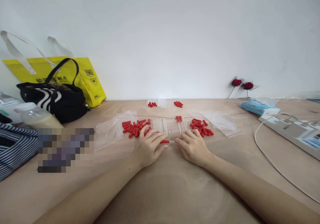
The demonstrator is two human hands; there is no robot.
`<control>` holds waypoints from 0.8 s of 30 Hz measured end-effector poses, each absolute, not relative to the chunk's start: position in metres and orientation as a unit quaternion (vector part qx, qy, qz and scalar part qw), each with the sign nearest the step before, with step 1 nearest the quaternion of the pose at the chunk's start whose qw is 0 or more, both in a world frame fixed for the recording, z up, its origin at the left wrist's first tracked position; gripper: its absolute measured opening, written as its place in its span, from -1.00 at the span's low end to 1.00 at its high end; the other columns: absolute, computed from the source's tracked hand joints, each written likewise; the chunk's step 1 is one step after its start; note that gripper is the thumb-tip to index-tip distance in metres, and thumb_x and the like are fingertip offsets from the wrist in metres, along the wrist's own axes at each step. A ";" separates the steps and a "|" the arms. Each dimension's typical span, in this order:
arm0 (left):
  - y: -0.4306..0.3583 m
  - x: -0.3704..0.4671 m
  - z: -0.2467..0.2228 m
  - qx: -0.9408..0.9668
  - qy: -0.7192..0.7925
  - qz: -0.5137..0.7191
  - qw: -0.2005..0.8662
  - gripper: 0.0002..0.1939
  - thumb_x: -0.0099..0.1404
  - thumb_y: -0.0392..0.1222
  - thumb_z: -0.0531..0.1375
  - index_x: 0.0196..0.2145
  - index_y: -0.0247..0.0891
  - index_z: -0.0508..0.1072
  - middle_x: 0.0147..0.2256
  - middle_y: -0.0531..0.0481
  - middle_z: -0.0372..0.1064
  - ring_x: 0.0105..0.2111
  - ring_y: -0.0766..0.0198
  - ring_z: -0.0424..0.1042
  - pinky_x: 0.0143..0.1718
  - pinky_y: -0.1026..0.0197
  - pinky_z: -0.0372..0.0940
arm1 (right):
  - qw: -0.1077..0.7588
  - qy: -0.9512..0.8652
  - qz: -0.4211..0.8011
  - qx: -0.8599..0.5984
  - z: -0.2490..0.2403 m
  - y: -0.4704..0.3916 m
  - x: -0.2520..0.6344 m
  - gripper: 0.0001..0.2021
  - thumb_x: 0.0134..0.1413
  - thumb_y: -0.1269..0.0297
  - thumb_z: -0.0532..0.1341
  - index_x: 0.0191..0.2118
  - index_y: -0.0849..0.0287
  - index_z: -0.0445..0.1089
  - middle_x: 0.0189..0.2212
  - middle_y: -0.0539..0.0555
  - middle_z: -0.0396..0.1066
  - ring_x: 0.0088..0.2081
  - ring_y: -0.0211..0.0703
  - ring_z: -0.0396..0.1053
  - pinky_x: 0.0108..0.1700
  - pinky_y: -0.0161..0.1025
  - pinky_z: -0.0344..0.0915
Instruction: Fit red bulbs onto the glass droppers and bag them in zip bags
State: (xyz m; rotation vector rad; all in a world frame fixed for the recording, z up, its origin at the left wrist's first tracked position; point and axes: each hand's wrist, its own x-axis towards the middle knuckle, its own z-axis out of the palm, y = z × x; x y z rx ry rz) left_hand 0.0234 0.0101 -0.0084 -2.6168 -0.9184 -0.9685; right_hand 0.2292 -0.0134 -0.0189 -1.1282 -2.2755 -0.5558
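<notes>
My left hand (pixel 149 148) is closed with a red rubber bulb (pixel 164 141) between thumb and fingers. From the bulb a thin clear tube (pixel 172 141) runs across to my right hand (pixel 192 146), whose fingertips pinch its other end. Just behind both hands lies a row of clear dropper tubes (pixel 166 127), side by side. Two red bulbs (pixel 179 118) sit at the far ends of tubes in that row. Loose red bulbs form a left pile (pixel 135 128) and a right pile (pixel 202 127), each beside a hand.
Clear plastic bags (pixel 112 127) lie left and right of the piles, and another bag (pixel 163 102) with bulbs and tubes is by the wall. Yellow bag (pixel 96 87), black bag (pixel 62 101) and bottle (pixel 37 115) stand left. Tissue pack (pixel 260 107), power strip (pixel 292 127) and cable (pixel 262 152) lie right.
</notes>
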 end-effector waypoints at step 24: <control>0.041 -0.003 -0.012 -0.782 -0.534 -0.278 0.164 -0.86 0.06 -0.10 0.12 -0.43 -0.17 0.39 -0.29 -0.02 0.37 -0.18 0.06 0.27 0.00 -0.15 -0.09 | 0.191 -0.615 0.016 -0.765 -0.003 0.052 0.220 -0.77 -0.02 0.30 0.03 -0.22 0.18 0.30 -0.33 0.15 0.42 -0.16 -0.02 0.30 -0.14 -0.10 -0.05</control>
